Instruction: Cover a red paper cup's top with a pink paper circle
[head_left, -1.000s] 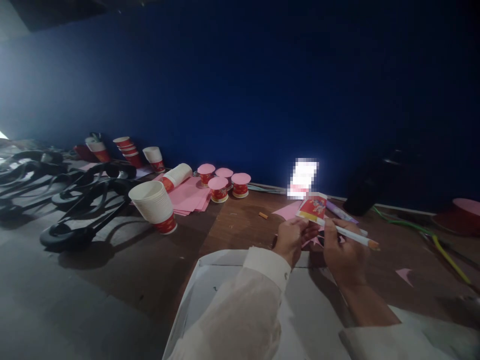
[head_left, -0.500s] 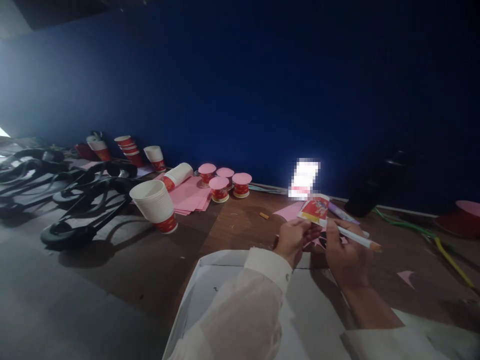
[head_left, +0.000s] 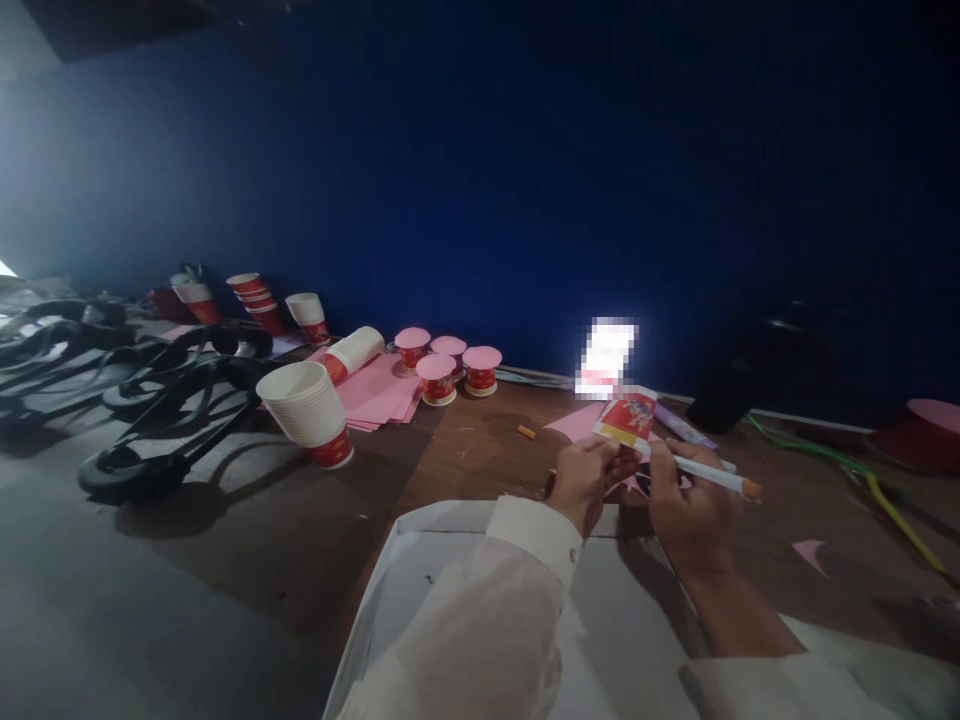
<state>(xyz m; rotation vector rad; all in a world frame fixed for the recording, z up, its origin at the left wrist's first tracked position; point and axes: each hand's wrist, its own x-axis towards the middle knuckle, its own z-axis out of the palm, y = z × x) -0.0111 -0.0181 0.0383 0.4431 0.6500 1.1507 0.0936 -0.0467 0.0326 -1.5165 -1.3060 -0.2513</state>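
My left hand (head_left: 589, 480) has its fingers closed on the lower side of a red and white printed paper cup (head_left: 632, 416), which is tilted. Beside it, my right hand (head_left: 694, 510) is closed around a white pen (head_left: 716, 473) with an orange end that sticks out to the right. The right thumb lies against or very near the cup's edge; I cannot tell which. Pink paper (head_left: 576, 422) with cut scraps lies beneath and behind the hands. A purple tube-like item (head_left: 686, 426) lies just behind the right hand.
A stack of paper cups (head_left: 304, 405) stands left, near pink sheets (head_left: 382, 392). Several short red cups with pink discs (head_left: 482, 360) line the wall. A lit, blurred-out screen (head_left: 606, 358) leans there. Black headset-like gear (head_left: 135, 470) lies left; an open white box (head_left: 442, 515) is in front.
Almost nothing differs. The view has shifted very slightly, and both hands keep their hold on the cup and the pen.
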